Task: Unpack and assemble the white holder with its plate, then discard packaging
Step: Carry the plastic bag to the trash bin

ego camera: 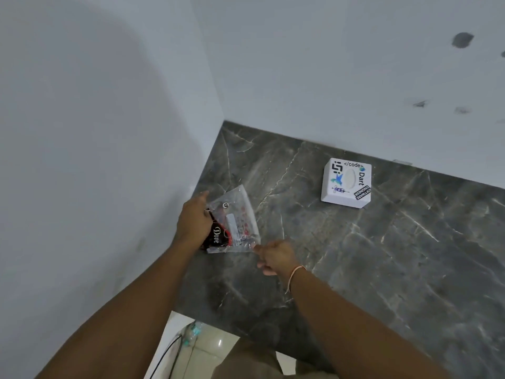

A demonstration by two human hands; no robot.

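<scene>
The left hand grips a crinkled clear bag by its left side, a dark "Dove" wrapper held with it, while the right hand pinches the bag's lower corner. They hover near the marble counter's left corner. The white, stickered, square holder sits by the back edge.

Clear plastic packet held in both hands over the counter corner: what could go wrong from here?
1. The right hand pinches only a corner of the clear plastic packet; if it tears open suddenly, small contents may scatter.
2. The packet hangs near the edge of the dark marble counter, so dropped pieces may fall to the floor.
3. The left hand also holds a dark Dove wrapper, weakening its grip.
</scene>
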